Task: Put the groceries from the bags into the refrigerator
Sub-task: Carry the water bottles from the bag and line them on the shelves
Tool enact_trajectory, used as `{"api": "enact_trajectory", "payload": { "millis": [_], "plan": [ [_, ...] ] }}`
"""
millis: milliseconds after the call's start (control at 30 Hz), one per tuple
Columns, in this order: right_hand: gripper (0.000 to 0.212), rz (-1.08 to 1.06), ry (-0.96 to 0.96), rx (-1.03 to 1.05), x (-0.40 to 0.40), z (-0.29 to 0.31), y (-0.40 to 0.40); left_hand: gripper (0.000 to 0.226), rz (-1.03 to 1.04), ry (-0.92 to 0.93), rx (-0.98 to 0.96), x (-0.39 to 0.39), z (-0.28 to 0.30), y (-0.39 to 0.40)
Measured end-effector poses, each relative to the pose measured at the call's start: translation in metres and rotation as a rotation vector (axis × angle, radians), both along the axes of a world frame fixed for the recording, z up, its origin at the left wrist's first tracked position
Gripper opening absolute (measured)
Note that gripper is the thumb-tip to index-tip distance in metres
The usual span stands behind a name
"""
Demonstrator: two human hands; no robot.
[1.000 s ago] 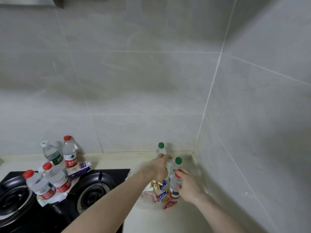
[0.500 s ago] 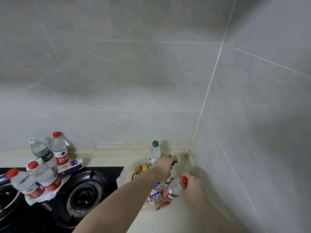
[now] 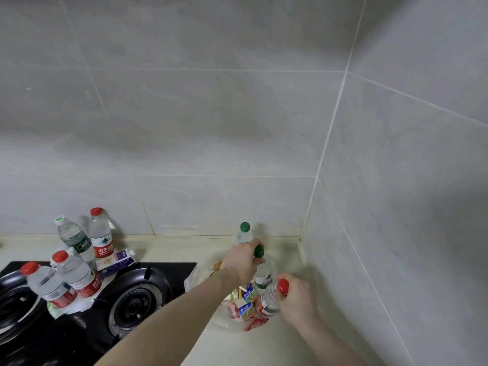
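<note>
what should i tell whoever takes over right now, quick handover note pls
Left hand: grip round the neck of a green-capped bottle in the corner bag.
Right hand: grip on the cap end of a tilted red-capped bottle at the same bag.
A second green-capped bottle stands behind; small snack packs lie in the bag. Four more bottles stand by the stove.
Done: nothing seen stored; no refrigerator in view.
Left: carry everything to the refrigerator.

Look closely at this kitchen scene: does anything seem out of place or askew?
Yes. Water bottles and a small carton sit on the gas hob, an odd, risky spot. Also, the red-capped bottle in the right hand is tilted.
</note>
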State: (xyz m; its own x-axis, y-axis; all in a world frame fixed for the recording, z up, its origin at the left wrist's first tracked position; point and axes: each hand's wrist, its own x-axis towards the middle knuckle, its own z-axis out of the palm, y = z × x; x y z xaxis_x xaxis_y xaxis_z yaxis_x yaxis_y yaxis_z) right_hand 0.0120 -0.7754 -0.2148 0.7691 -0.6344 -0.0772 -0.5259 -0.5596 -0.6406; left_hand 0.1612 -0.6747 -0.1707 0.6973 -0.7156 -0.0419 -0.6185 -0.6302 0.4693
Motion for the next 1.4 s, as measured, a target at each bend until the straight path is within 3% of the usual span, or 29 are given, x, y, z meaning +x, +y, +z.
{"api": "enact_trajectory", "payload": {
  "millis": [267, 333, 400, 500, 733, 1067, 1400],
  "plan": [
    [0.017, 0.036, -0.001, 0.014, 0.001, 0.007, 0.005, 0.022, 0.111, -0.06, -0.281, -0.019, 0.047, 0.069],
    [0.024, 0.057, -0.004, 0.003, 0.001, 0.011, 0.007, 0.019, 0.141, -0.051, -0.325, -0.025, 0.057, 0.088],
    [0.027, 0.063, -0.024, -0.018, 0.002, 0.015, 0.009, 0.018, 0.179, -0.035, -0.349, -0.031, 0.064, 0.108],
    [0.016, 0.051, -0.074, -0.036, 0.002, 0.029, 0.012, 0.018, 0.217, -0.034, -0.349, -0.039, 0.073, 0.134],
    [0.027, 0.059, -0.177, 0.036, -0.014, 0.069, 0.035, 0.02, 0.282, -0.024, -0.325, -0.052, 0.084, 0.17],
    [0.027, -0.018, -0.2, 0.119, -0.059, 0.095, 0.08, 0.027, 0.126, 0.099, -0.246, -0.05, 0.072, 0.168],
    [0.022, -0.308, -0.132, 0.045, -0.114, 0.102, 0.144, 0.031, -0.203, 0.254, -0.238, -0.058, 0.06, 0.157]
  ]
}}
